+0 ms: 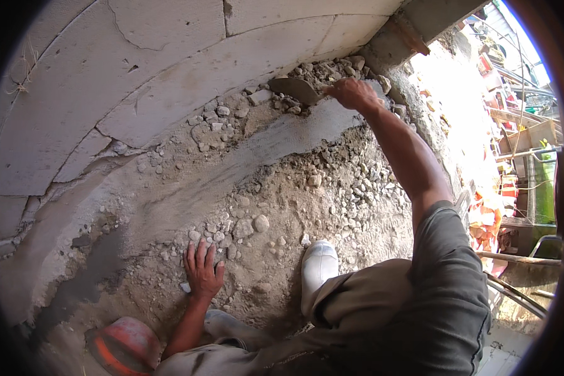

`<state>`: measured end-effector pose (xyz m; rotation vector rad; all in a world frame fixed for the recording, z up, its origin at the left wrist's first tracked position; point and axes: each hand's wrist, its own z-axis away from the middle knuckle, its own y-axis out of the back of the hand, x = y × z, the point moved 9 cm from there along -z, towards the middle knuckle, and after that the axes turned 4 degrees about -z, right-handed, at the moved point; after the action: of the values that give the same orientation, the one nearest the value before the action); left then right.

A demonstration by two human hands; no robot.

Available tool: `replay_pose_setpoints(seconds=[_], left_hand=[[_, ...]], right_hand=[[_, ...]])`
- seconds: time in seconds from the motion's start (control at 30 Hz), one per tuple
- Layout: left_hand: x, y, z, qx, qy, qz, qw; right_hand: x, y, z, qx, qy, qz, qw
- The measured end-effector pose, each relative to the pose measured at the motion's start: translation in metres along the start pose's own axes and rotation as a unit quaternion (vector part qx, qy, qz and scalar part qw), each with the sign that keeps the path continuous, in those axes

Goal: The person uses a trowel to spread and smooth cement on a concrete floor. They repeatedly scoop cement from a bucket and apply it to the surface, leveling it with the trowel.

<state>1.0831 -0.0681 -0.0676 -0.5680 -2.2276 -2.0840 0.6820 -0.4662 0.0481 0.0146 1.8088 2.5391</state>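
My right hand is closed around the handle of a trowel, arm stretched far forward. The trowel's flat blade points left, over loose stones and rubble at the foot of the block wall. Just in front of it runs a smooth grey strip across the rough ground. My left hand rests palm down on gravelly soil at the near left, fingers apart and holding nothing. Small rounded stones lie scattered to the right of that hand.
A cracked wall of pale blocks curves along the far and left sides. Dark wet mortar lies at the left. A red rounded object with an orange band sits at lower left. Poles and clutter stand in bright light at right.
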Motion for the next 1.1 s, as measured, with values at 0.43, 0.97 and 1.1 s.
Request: replay_pose_setpoints(seconds=[0.43, 0.97, 1.1], left_hand=[[-0.003, -0.003, 0.002, -0.012, 0.012, -0.001, 1.0], [-0.004, -0.003, 0.002, -0.017, 0.014, 0.007, 1.0], [-0.004, -0.001, 0.001, -0.005, 0.009, -0.002, 1.0]], right_hand=[[0.022, 0.023, 0.035, -0.016, -0.049, -0.017, 0.999], [-0.006, 0.053, 0.035, 0.053, -0.071, 0.068, 0.994], [0.008, 0.044, 0.07, -0.087, -0.028, 0.019, 0.996]])
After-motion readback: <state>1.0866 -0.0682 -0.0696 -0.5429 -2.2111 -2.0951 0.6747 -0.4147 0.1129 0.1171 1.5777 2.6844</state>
